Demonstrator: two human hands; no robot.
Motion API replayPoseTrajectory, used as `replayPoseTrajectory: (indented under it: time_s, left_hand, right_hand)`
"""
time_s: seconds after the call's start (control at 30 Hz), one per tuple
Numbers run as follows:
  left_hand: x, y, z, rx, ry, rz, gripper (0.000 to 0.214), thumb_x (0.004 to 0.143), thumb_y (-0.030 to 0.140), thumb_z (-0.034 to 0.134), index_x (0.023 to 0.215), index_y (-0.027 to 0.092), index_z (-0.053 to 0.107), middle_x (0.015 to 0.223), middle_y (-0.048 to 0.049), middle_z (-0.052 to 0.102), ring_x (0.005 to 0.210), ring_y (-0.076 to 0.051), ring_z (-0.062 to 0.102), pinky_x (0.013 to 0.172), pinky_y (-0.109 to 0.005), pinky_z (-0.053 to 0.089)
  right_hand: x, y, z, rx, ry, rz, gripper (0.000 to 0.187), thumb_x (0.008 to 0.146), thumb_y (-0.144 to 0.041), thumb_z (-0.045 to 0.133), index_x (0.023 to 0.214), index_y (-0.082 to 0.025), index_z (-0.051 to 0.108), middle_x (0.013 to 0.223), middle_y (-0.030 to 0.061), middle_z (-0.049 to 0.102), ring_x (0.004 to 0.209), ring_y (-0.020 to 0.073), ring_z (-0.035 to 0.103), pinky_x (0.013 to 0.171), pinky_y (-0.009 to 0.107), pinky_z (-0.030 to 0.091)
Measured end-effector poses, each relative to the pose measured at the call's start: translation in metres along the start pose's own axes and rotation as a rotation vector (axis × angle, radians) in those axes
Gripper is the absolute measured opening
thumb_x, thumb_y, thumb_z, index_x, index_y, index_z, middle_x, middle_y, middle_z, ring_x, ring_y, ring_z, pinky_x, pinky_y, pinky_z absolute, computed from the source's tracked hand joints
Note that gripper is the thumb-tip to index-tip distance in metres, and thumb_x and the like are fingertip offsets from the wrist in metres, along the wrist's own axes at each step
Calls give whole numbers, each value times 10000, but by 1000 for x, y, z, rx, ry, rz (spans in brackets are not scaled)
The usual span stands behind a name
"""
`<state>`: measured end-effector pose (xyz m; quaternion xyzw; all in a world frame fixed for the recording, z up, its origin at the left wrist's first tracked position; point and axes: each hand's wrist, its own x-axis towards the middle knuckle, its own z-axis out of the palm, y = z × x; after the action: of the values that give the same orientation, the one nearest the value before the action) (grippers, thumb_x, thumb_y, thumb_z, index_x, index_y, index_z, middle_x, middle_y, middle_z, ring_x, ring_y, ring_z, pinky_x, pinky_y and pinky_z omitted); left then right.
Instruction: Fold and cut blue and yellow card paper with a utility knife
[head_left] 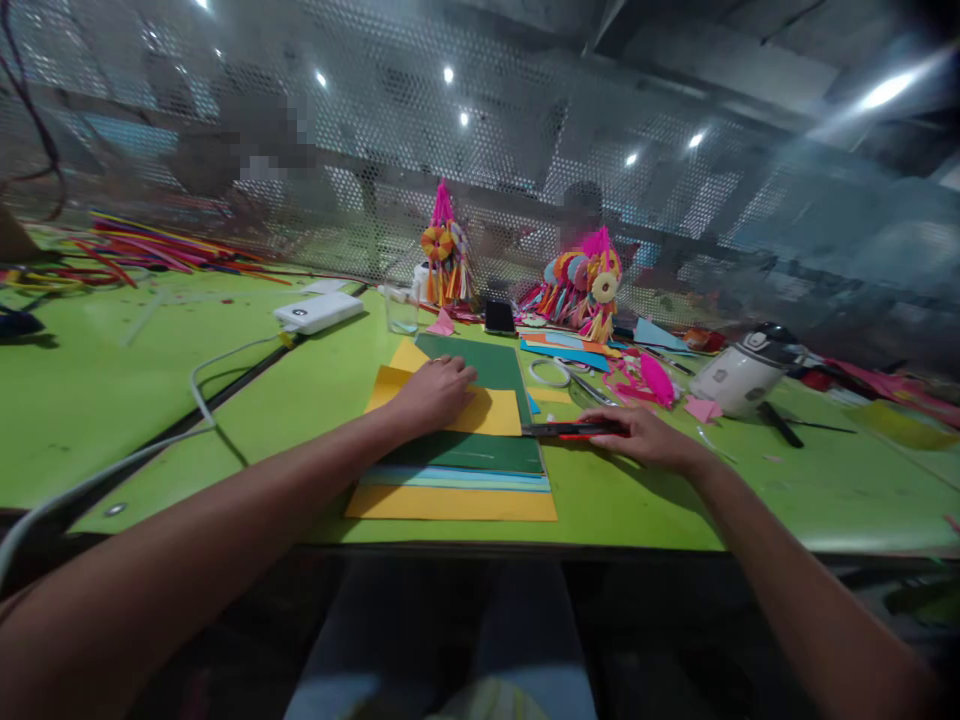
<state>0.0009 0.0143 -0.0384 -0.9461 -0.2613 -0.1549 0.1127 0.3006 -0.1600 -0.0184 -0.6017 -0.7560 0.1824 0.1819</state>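
My left hand [439,392], fingers curled, presses a folded piece of yellow paper [495,412] down on a dark green sheet [487,362]. My right hand [634,432] is closed around a black and red utility knife [574,429]. Its narrow end points left and meets the right edge of the yellow paper; the blade is too small to make out. Beneath the green sheet, light blue sheets [465,478] and a yellow-orange sheet [454,503] stick out toward me at the table's front edge.
Behind the paper stand a clear cup [402,310], a phone [499,318] and tasselled paper ornaments [444,245]. Scissors [589,382] lie near a tape ring [549,374]. A white-and-black appliance [746,370] is at right. A white power bank [321,313] trails a cable left.
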Motion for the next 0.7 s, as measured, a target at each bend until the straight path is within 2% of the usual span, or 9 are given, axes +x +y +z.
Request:
replayPoseTrajectory:
  time_s: [0.17, 0.3, 0.37, 0.43, 0.53, 0.7]
  left_hand:
    - [-5, 2, -9, 16, -69, 77, 248, 930, 246, 444, 1043, 123, 627, 936, -129, 596, 861, -244, 557, 798, -360, 399]
    - [-6, -13, -12, -56, -145, 174, 281, 931, 262, 466, 1132, 124, 607, 968, -117, 595, 904, -233, 551, 818, -336, 399]
    - [-8, -22, -11, -98, -154, 231, 329, 943, 288, 457, 1214, 150, 580, 998, -109, 590, 906, -221, 544, 811, -322, 402]
    - [-10, -30, -7, -120, -124, 293, 359, 968, 300, 408, 1270, 190, 566, 1013, -104, 587, 886, -209, 530, 805, -318, 400]
    - [-13, -36, 1, -141, -40, 325, 383, 992, 310, 347, 1289, 241, 580, 1044, -111, 592, 882, -207, 510, 814, -326, 393]
    - [-15, -36, 8, -228, 16, 325, 368, 991, 339, 373, 1235, 264, 637, 1069, -115, 601, 929, -217, 510, 847, -349, 390]
  right_hand:
    - [-6, -3, 4, -20, -1, 0, 352, 879, -397, 558, 1161, -204, 644, 1100, 60, 692, 959, 216, 644, 817, 304, 497]
    - [-4, -13, 8, -115, 35, -7, 307, 853, -293, 555, 1128, -189, 644, 1038, 63, 693, 885, 202, 636, 793, 308, 493]
    - [-3, -16, 12, -161, 61, -12, 345, 821, -223, 554, 1156, -183, 627, 1053, 73, 684, 886, 206, 630, 804, 319, 490]
    - [-1, -18, 17, -181, 65, -45, 427, 812, -197, 554, 1238, -188, 588, 1150, 89, 653, 974, 224, 617, 867, 347, 476]
    - [1, -22, 22, -167, 20, -112, 523, 860, -260, 567, 1377, -230, 491, 1259, 89, 601, 1077, 233, 585, 951, 381, 441]
    - [4, -27, 24, -142, -15, -167, 426, 947, -383, 500, 1362, -292, 526, 1172, 70, 632, 1039, 214, 584, 939, 370, 442]
